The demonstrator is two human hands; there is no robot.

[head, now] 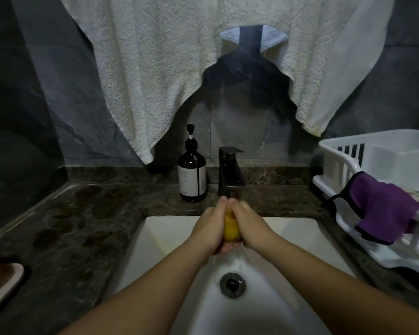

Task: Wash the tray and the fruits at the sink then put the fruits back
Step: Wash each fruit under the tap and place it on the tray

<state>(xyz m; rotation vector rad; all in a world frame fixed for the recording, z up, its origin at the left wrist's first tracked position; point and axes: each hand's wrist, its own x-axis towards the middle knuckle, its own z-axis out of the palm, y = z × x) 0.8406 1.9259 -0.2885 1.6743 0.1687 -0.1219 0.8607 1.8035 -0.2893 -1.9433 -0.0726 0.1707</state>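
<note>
A yellow fruit (230, 228) is clasped between both palms over the white sink (160, 240), right under the dark faucet (230, 172). My left hand (209, 226) wraps its left side and my right hand (250, 226) its right side, fingertips meeting near the spout. Water runs off my hands toward the drain (232, 284). At the far left edge a tray (3, 284) rests on the counter with something yellowish on it, mostly cut off.
A brown soap pump bottle (192, 175) stands left of the faucet on the dark marble counter (82, 218). A white dish rack (373, 189) with a purple cloth (385, 209) draped over it sits at the right. White towels (167, 68) hang above.
</note>
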